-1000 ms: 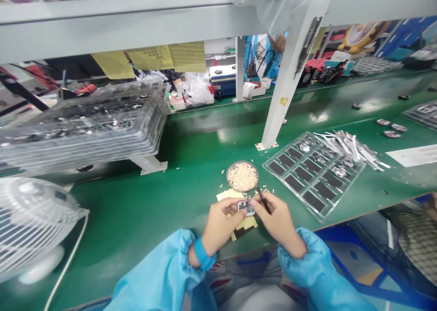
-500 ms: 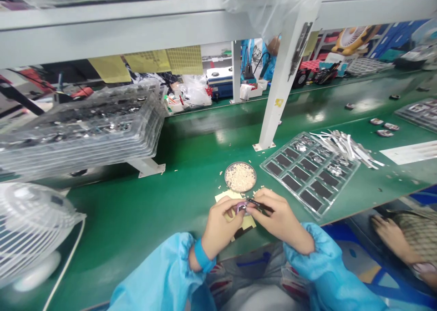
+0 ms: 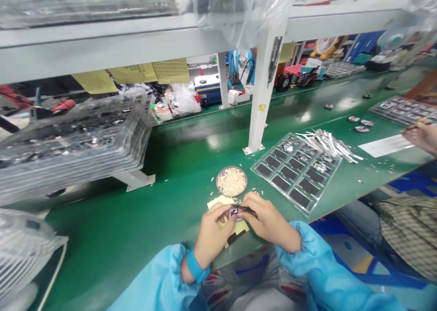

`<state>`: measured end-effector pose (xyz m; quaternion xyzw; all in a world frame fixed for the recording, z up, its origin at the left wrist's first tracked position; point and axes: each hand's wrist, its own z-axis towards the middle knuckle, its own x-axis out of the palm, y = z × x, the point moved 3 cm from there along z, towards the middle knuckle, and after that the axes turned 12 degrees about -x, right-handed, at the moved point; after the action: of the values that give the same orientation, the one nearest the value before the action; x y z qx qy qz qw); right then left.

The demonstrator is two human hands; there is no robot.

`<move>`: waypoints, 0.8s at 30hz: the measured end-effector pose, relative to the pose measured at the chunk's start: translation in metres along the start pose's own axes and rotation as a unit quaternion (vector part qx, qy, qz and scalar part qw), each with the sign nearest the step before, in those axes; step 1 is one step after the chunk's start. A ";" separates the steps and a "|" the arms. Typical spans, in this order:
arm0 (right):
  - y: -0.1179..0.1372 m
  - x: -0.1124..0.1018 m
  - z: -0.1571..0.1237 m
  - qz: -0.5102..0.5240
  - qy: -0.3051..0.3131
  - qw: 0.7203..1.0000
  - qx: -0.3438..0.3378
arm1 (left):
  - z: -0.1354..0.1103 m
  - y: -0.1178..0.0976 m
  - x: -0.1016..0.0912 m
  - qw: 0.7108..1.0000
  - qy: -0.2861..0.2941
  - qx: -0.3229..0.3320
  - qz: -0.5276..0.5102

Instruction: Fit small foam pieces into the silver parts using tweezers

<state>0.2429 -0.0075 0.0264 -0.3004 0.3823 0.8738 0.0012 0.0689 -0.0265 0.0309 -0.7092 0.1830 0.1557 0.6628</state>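
My left hand (image 3: 213,236) pinches a small rounded purple-and-dark part (image 3: 233,211) between thumb and fingers. In my right hand (image 3: 268,221) is a slim pair of black tweezers (image 3: 247,209), its tip at the top of the part. Fingers hide much of the part, so its exact kind does not show. Beneath both hands lies a yellow paper sheet (image 3: 242,226) with dark strips on it. Just beyond them stands a round dish (image 3: 217,185) heaped with tiny cream-coloured pieces (image 3: 232,181), some scattered around it.
A clear tray (image 3: 277,192) of black rectangular pieces lies to the right, with white strips (image 3: 331,145) at its far corner. A shelf post (image 3: 261,106) rises behind it. Stacked trays (image 3: 78,151) and a white fan (image 3: 27,256) are left. A co-worker's hand (image 3: 423,135) is far right.
The view has turned slightly right. The tweezers now lie across the top of the part rather than at its right side. The co-worker's hand has come up over the table at far right.
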 end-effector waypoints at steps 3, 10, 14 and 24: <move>0.001 -0.003 0.007 0.039 -0.011 0.999 -0.001 | 0.002 0.003 -0.002 1.000 -0.001 -0.007 -0.009; -0.011 -0.015 0.030 0.070 -0.080 0.994 0.004 | 0.008 0.009 -0.004 0.999 -0.001 -0.034 -0.007; -0.011 -0.010 0.028 0.061 -0.039 0.997 -0.029 | 0.009 0.008 -0.006 1.000 0.000 -0.020 -0.016; -0.015 -0.001 0.018 0.028 -0.032 0.999 -0.033 | 0.010 0.015 -0.008 0.997 -0.043 0.035 0.051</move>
<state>0.2383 0.0154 0.0263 -0.2613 0.3609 0.8950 -0.0206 0.0552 -0.0166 0.0202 -0.6676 0.1958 0.2130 0.6860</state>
